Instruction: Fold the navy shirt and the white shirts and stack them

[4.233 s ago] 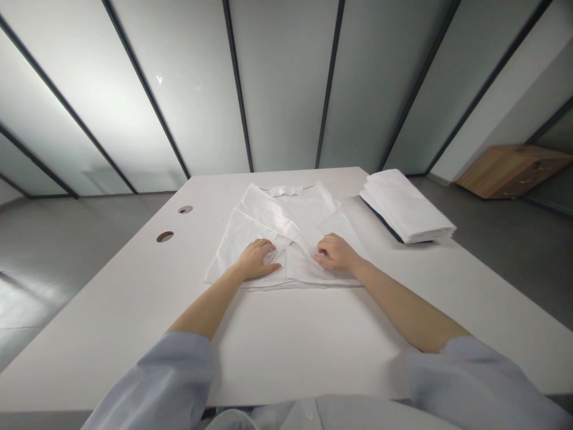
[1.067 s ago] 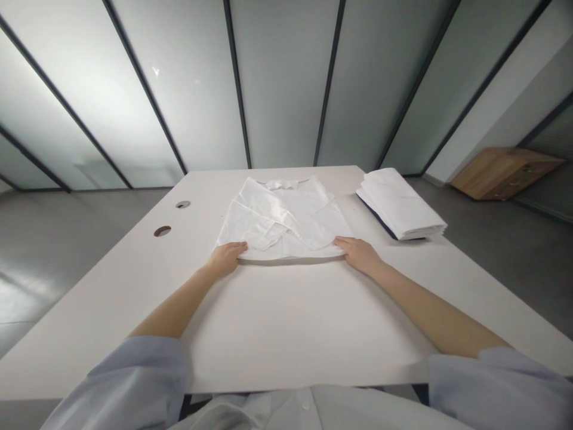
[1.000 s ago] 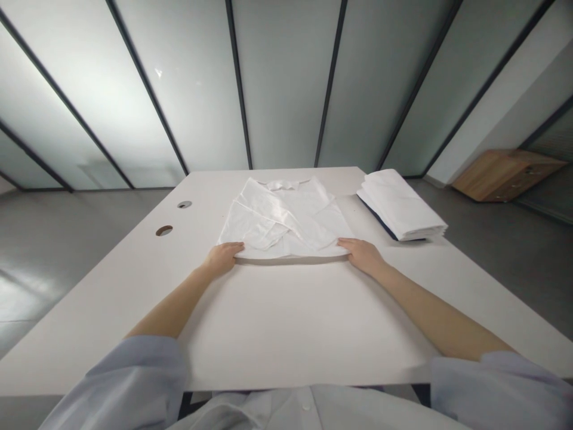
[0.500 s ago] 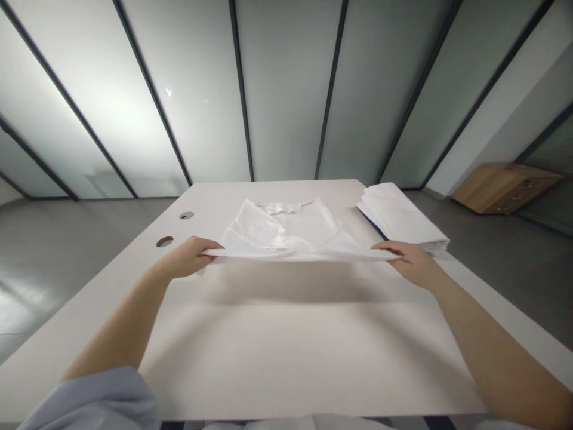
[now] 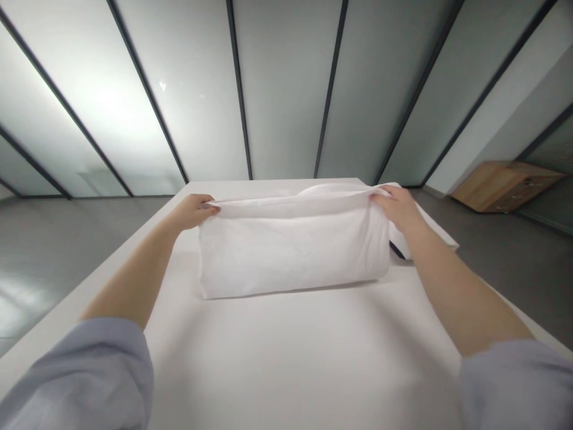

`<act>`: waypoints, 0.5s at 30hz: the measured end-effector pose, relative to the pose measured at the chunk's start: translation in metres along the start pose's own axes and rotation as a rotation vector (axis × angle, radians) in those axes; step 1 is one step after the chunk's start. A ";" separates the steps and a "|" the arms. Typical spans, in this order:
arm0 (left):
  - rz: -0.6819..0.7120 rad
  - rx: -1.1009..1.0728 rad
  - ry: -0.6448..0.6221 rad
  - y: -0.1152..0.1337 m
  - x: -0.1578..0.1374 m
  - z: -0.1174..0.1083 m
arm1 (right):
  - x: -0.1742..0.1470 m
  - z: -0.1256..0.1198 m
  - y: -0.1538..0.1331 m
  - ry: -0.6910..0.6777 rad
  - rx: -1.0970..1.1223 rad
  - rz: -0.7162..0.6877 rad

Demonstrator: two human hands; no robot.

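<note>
A white shirt (image 5: 293,251) hangs between my two hands as a wide folded panel, its lower edge at or close to the tabletop. My left hand (image 5: 193,212) pinches its upper left corner between thumb and fingers. At the upper right corner my right hand (image 5: 397,206) grips the cloth, fingers curled over the edge. The upper edge is stretched nearly straight between them. What lies behind the panel is hidden.
The white table (image 5: 277,358) extends under my arms. On its right side lies a stack of folded white cloth (image 5: 400,237), partly covered by my right hand and forearm. A wooden cabinet (image 5: 496,185) stands on the floor beyond, and frosted glass panels (image 5: 286,89) line the back.
Both hands have risen and moved away from me with the shirt's near edge, so its folded panel now faces me. The collar area seen before is hidden.
</note>
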State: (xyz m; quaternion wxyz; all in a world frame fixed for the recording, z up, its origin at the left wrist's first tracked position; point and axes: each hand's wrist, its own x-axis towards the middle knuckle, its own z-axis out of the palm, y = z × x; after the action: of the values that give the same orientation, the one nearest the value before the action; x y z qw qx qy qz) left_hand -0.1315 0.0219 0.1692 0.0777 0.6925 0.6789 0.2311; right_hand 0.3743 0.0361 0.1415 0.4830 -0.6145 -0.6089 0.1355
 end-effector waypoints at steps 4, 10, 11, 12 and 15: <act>-0.014 0.099 -0.092 -0.016 0.034 0.064 | 0.024 0.059 0.031 -0.129 -0.276 0.086; -0.254 0.247 -0.064 -0.022 0.034 0.143 | 0.011 0.120 0.069 -0.268 -0.638 0.145; -0.283 0.254 -0.058 -0.022 0.031 0.150 | 0.008 0.125 0.072 -0.302 -0.664 0.151; -0.300 0.268 -0.039 -0.020 0.028 0.154 | 0.005 0.129 0.073 -0.334 -0.687 0.156; -0.231 0.361 0.105 -0.008 0.022 0.157 | 0.002 0.136 0.067 -0.327 -0.787 0.139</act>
State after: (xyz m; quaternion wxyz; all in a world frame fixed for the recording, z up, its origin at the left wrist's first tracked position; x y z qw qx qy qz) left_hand -0.0729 0.0759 0.0322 -0.0570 0.5997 0.7873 0.1313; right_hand 0.3136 0.1104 0.0241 0.0989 -0.7619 -0.6398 0.0207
